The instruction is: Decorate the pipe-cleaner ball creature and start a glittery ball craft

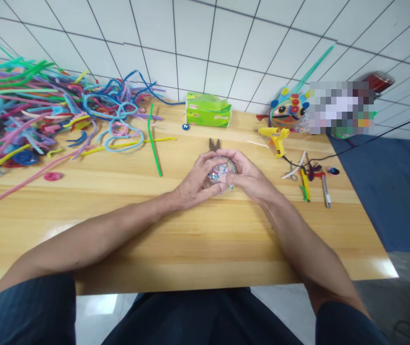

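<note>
Both hands meet around a small clear plastic bag (222,170) with bright multicoloured bits in it, over the middle of the wooden table. My left hand (200,179) grips its left side, fingers curled over the top and thumb below. From the other side my right hand (245,173) closes on it, with the thumb pressed across its front. Fingers cover much of the bag, and its exact contents are too small to make out. Just beyond the fingers, the dark jaws of pliers (214,144) point away; the rest of that tool is hidden behind my hands.
A heap of coloured pipe cleaners (47,103) fills the left. A green tissue pack (208,110) stands by the tiled wall. To the right lie a yellow glue gun (277,139) with its cord, scissors (291,175), a pen (326,191) and a decorated craft face (288,111).
</note>
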A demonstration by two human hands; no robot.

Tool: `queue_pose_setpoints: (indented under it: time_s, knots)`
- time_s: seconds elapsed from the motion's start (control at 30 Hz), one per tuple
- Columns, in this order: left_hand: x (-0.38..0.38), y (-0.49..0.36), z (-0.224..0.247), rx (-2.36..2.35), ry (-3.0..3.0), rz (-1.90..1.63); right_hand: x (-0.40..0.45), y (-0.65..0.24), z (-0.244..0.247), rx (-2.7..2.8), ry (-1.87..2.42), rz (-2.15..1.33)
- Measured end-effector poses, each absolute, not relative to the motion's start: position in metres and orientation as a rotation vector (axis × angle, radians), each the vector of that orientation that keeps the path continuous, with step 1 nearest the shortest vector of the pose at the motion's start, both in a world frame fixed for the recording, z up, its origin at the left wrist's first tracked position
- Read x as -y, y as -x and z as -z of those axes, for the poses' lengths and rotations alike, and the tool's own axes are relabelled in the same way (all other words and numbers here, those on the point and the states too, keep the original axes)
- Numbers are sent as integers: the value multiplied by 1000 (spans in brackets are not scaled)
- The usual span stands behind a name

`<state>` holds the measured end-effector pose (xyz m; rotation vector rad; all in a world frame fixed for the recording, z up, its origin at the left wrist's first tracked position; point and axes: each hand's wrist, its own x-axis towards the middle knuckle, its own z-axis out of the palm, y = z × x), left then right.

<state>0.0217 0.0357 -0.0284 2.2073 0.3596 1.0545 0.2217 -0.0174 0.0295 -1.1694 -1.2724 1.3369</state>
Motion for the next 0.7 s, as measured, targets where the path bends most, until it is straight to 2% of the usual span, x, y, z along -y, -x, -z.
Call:
queue_pose_setpoints:
  time_s: [0.33, 0.7]
  knots:
    - [-34, -22, 26, -384, -2191, -1042, 15, -235, -31, 1304, 1099, -1447]
    - [-36, -23, 26, -351, -2209, -1050, 12, -228, -29, 1374, 1197, -1263]
